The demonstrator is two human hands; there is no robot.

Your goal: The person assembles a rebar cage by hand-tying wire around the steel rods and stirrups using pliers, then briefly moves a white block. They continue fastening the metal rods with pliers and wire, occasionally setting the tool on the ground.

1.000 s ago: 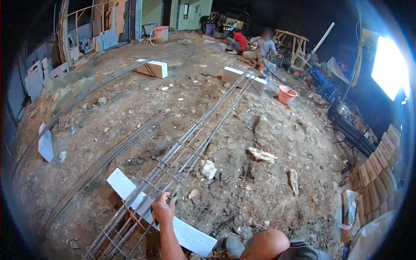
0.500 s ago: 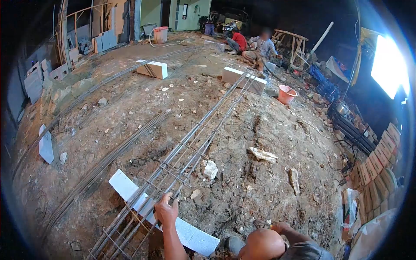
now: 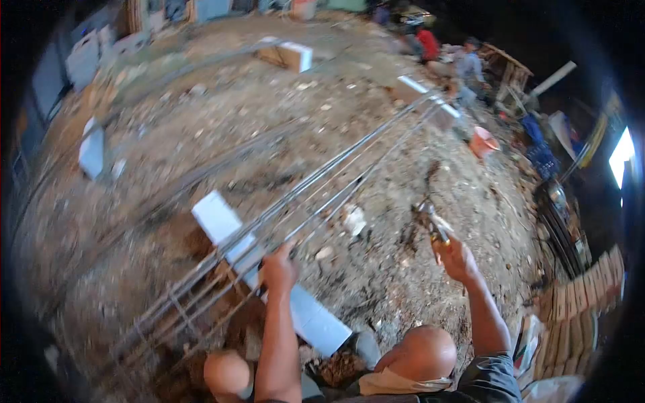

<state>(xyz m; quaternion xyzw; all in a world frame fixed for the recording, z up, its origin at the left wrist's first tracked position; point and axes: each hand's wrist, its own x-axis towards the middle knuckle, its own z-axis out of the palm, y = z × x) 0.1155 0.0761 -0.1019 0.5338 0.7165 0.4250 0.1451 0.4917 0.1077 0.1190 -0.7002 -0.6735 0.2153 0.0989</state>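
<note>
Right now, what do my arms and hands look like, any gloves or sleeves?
Left hand and right hand are ungloved, no watch or rings visible. Left forearm and right forearm are uncovered; dark grey cloth, maybe a short sleeve, starts above the right elbow. Blur hides finer detail.

**A:** Where's there room to move a hand here?

**B:** Bare dirt [image 3: 390,282] between the left hand [image 3: 279,269] and right hand [image 3: 458,258] is wide open, just small rubble and one pale stone [image 3: 353,218] near the bars. Right hand, gripping pliers [image 3: 435,227], has clear air all round.

**A:** And the left?

**B:** Tight. The rebar cage [image 3: 336,178] runs diagonally right under it, white block [image 3: 216,216] beneath the bars, left knee [image 3: 225,373] and right knee [image 3: 420,349] close behind. The brick stack [image 3: 584,295] walls off the far right, well apart from both hands.
</note>
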